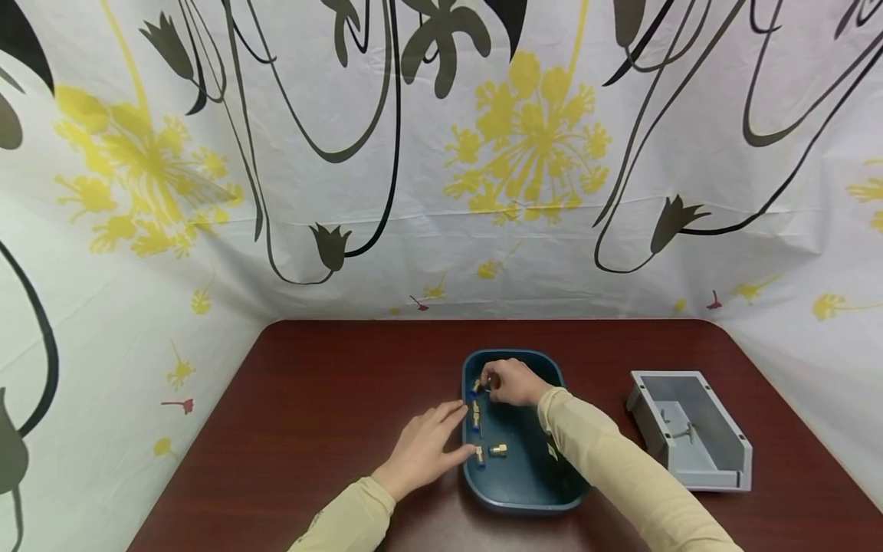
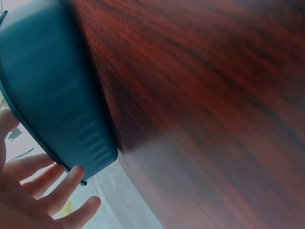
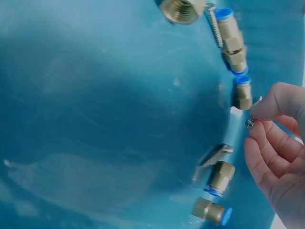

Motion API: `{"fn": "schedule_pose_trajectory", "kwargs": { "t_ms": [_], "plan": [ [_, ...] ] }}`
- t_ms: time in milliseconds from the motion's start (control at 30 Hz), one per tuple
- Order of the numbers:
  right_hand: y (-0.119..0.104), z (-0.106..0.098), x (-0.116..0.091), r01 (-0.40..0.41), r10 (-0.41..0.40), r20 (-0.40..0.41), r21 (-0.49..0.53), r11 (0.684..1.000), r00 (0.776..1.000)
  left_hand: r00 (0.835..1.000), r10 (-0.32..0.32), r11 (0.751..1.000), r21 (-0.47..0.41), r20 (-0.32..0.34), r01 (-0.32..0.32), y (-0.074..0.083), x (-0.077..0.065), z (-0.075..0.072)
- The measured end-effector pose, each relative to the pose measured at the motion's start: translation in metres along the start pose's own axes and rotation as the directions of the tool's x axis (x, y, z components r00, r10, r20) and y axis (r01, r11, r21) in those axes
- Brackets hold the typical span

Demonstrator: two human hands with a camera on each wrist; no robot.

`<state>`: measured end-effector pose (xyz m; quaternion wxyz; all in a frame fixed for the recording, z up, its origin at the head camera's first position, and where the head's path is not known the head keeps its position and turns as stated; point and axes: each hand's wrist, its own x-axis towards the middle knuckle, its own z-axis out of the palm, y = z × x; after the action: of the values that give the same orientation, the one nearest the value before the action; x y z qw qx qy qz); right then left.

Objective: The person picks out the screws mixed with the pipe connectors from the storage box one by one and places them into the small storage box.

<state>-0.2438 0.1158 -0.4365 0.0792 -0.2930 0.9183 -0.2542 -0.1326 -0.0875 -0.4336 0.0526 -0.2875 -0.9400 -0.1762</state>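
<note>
The right hand (image 3: 282,148) pinches one screw (image 3: 249,124) crosswise — the left hand (image 1: 426,448), fingers spread, is at the tray's rim (image 1: 513,509).

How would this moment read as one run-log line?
right grip: pinches screw over blue tray | left grip: at tray's left rim | tray: brass fittings, more screws | gray box: right of tray

Tray (image 1: 512,477) in all three views
</note>
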Motion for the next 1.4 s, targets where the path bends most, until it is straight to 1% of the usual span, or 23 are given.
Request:
{"fn": "schedule_pose_trajectory", "kwargs": {
  "t_ms": [100,300,500,767,900,1067,1400],
  "plan": [
    [-0.003,-0.005,-0.001,0.015,-0.015,-0.002,-0.010,1.000,1.000,1.000,0.004,1.000,0.003,-0.008,-0.004,0.000,0.000,0.001],
    [-0.010,-0.018,-0.003,0.076,-0.076,-0.007,-0.022,0.997,0.997,0.999,0.023,1.000,0.007,-0.032,-0.023,-0.001,0.000,0.002],
    [-0.018,-0.030,-0.007,0.100,-0.100,-0.004,-0.010,0.995,0.995,1.000,0.015,1.000,0.011,-0.023,-0.015,0.000,0.000,0.002],
    [-0.020,-0.046,-0.011,0.138,-0.140,-0.034,-0.048,0.989,0.990,1.000,0.009,1.000,0.012,-0.017,-0.009,0.000,0.000,0.001],
    [-0.019,-0.053,-0.013,0.146,-0.148,-0.027,-0.057,0.988,0.989,1.000,0.002,1.000,0.015,-0.015,-0.002,0.000,0.000,0.001],
    [-0.016,-0.061,-0.018,0.138,-0.140,-0.041,-0.060,0.989,0.989,1.000,0.001,1.000,0.019,-0.019,0.000,0.001,0.000,0.001],
    [-0.004,-0.075,-0.033,0.118,-0.121,-0.044,-0.065,0.991,0.992,1.000,-0.005,1.000,0.011,-0.013,0.005,0.002,0.001,0.001]
  ]
}}
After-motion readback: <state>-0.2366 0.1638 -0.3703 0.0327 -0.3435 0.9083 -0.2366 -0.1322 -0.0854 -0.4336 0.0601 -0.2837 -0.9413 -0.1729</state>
